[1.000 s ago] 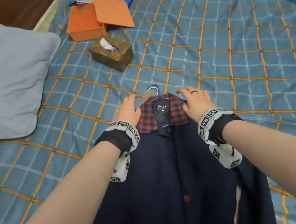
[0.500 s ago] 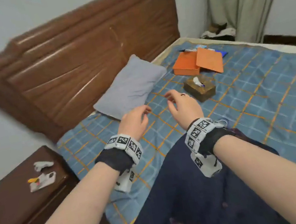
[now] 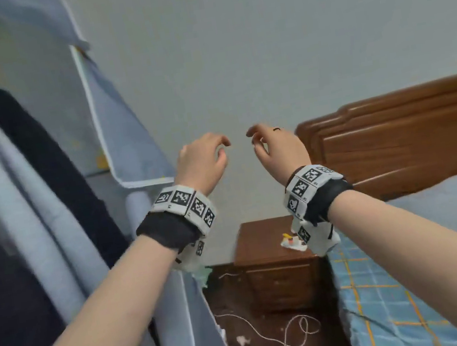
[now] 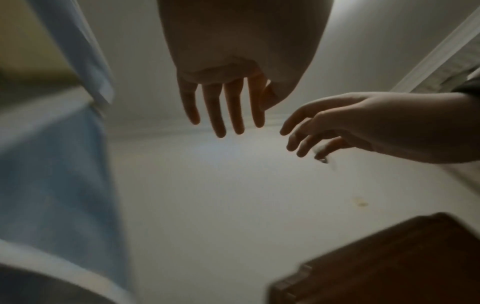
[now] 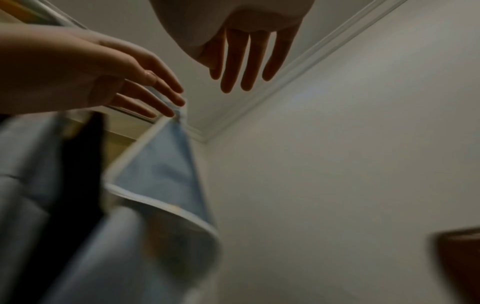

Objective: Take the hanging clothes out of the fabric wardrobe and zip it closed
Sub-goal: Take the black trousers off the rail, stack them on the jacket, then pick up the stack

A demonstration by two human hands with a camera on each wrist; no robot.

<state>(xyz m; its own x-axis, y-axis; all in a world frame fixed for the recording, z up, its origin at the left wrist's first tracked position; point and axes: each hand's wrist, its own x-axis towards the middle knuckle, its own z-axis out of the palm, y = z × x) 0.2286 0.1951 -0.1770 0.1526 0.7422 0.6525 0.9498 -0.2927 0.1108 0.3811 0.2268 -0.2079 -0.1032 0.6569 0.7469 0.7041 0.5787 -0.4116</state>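
The light blue fabric wardrobe (image 3: 127, 147) stands open at the left, its door flap (image 5: 166, 176) rolled aside. Inside hang a pale blue garment (image 3: 4, 184) and a dark navy one (image 3: 48, 159). My left hand (image 3: 204, 161) and right hand (image 3: 277, 147) are raised side by side in front of the grey wall, to the right of the wardrobe. Both hold nothing, with fingers relaxed and loosely spread, as the left hand (image 4: 223, 105) and right hand (image 5: 246, 61) show in the wrist views.
A brown nightstand (image 3: 270, 253) with small items on top stands below between wardrobe and bed. The bed with blue checked cover (image 3: 390, 296), a pillow (image 3: 451, 206) and a wooden headboard (image 3: 395, 140) lies at the right. A white cable (image 3: 281, 341) trails on the dark floor.
My hands left the navy jacket lying on the bed and rose empty. The view swung left from the bed to the open wardrobe.
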